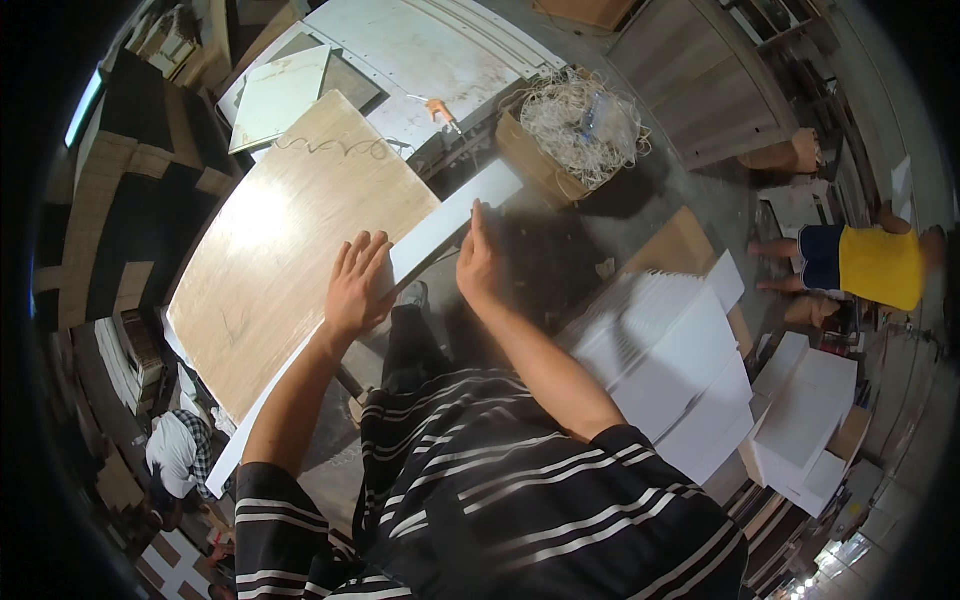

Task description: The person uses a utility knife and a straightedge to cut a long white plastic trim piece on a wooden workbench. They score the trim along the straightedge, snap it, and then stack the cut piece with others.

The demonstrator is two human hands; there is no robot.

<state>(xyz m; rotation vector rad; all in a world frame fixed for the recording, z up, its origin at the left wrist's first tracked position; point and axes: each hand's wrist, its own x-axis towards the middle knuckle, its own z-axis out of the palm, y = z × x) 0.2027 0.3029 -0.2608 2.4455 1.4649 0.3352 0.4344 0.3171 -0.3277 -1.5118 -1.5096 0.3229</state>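
Observation:
A long narrow white board [455, 222] runs diagonally along the near right side of a large pale wood panel [270, 240]. My left hand [357, 285] lies on the board and the panel's edge, fingers stretched and slightly apart, palm down. Against the board's right edge rests my right hand [479, 262], turned on its side, with a straight finger pointing away from me along that edge. Its other fingers are mostly hidden. A curly pencil-like squiggle marks the panel's far end.
Beyond the panel stands a white-topped bench [440, 50] with an orange-handled tool [438, 112]. A cardboard box [540, 160] holds tangled strapping. Stacked white sheets [660, 360] stand at my right. A person in a yellow shirt [880, 265] is farther right; another person [178, 455] bends at lower left.

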